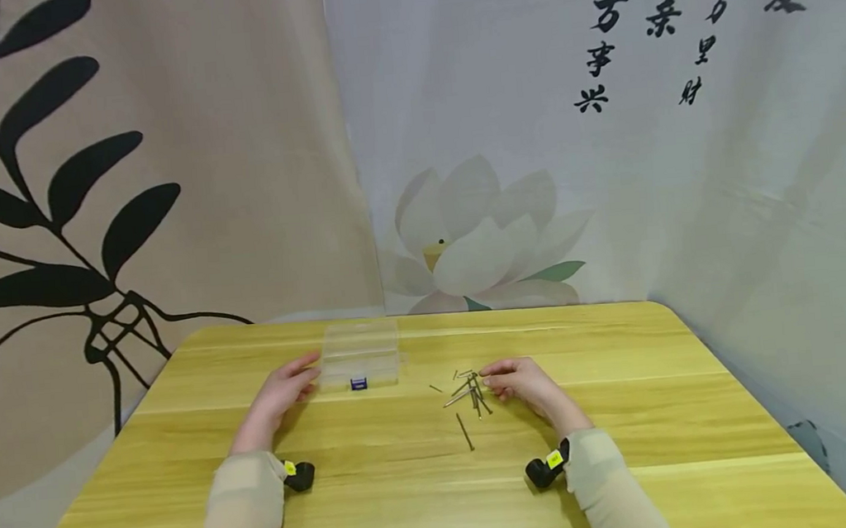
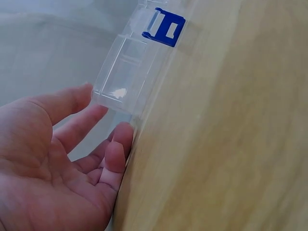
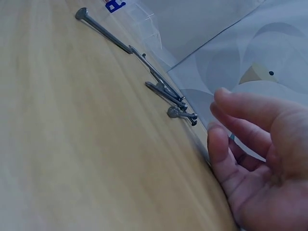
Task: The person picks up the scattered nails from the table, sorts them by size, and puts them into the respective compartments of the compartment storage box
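On the table's left half sits a clear plastic compartment box [image 1: 360,354] with a blue latch [image 1: 359,383] on its near side. My left hand [image 1: 284,393] is at the box's left side, fingertips right at its corner in the left wrist view and fingers loosely bent. To the right of the box lies a loose pile of grey metal nails [image 1: 458,398]. Close beside that pile is my right hand [image 1: 522,382], its fingers relaxed, with nothing seen between them. A long nail [image 3: 103,30] with a flat head lies apart from the pile.
Wood-patterned table [image 1: 382,499] under both hands. A small thin nail [image 1: 436,388] lies between box and pile. Behind the table's far edge hangs a printed cloth [image 1: 253,186] with leaves, a lotus and lettering. Each wrist carries a black camera [image 1: 301,476].
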The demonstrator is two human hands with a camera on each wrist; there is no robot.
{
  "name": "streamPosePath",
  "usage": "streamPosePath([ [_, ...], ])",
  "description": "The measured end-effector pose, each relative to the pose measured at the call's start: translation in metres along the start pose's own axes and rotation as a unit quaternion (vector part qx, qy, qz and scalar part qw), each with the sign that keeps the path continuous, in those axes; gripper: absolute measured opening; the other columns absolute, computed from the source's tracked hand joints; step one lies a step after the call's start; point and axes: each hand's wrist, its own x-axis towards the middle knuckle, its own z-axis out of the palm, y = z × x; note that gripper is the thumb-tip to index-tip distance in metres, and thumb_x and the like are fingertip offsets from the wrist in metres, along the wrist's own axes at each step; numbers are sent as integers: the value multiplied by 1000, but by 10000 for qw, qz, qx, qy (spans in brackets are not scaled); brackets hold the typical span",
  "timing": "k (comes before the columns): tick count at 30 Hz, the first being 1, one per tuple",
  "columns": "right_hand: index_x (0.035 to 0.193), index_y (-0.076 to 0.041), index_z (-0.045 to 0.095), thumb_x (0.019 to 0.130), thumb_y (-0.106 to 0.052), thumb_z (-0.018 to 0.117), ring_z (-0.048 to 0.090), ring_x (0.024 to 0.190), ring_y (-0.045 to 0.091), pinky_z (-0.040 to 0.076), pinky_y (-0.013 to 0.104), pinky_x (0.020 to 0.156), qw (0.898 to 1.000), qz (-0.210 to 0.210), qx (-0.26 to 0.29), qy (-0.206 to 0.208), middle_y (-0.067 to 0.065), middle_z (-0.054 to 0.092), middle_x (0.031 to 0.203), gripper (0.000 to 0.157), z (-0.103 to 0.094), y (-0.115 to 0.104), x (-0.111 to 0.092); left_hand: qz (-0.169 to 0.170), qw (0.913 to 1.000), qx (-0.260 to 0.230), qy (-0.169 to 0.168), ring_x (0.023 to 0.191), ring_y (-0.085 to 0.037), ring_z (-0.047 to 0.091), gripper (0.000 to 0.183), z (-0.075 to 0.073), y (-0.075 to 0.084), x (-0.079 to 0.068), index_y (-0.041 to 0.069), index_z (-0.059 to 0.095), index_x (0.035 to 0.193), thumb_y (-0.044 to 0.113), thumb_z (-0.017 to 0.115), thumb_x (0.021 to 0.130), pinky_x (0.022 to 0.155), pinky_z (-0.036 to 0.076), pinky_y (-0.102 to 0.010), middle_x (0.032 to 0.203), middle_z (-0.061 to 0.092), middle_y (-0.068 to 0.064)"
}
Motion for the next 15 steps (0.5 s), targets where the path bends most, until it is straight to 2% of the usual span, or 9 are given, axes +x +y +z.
streamPosePath([
  [7, 111, 9, 67, 89, -5, 68, 55, 68, 15, 50, 26, 60, 10000, 49, -47, 55, 6, 63, 80, 26, 1, 0, 1, 1, 9999, 106, 20, 92, -19, 55, 49, 2, 1, -2, 0, 40, 146, 20, 51, 102, 77, 46, -29, 136, 48, -25],
  [15, 108, 9, 67, 88, -4, 68, 55, 68, 15, 50, 27, 59, 9999, -54, -110, 95, 6, 62, 79, 24, 2, 1, 2, 88, 9985, 533, -39, 101, -27, 56, 48, 4, 5, 0, 0, 40, 146, 16, 50, 102, 82, 47, -32, 134, 49, -28],
])
